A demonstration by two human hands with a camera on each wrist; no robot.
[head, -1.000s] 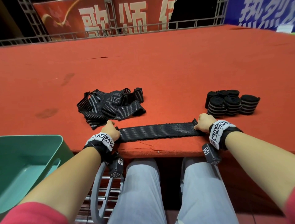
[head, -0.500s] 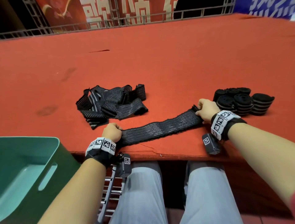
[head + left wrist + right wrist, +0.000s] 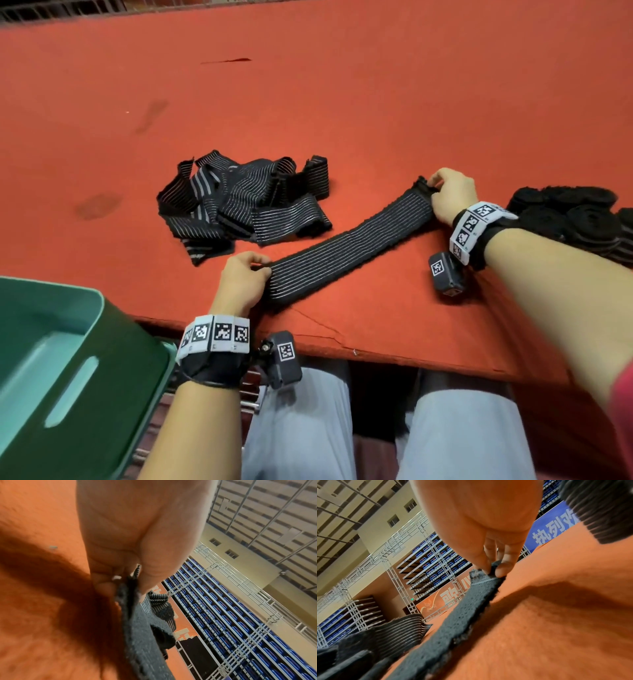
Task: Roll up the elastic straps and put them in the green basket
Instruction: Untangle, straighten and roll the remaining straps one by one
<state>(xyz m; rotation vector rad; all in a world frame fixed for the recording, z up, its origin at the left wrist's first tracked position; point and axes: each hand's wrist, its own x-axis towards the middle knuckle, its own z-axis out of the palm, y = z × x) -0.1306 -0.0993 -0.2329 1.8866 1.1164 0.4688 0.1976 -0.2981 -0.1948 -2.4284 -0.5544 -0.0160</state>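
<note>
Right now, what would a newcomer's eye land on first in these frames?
The stretched strap lies flat and diagonal across the red table, its ends pinched by the left hand near the table edge and by the right hand farther back. Behind it sits a tangled pile of loose straps, with finished rolls at far right. The green basket waits at lower left, below the table edge.
</note>
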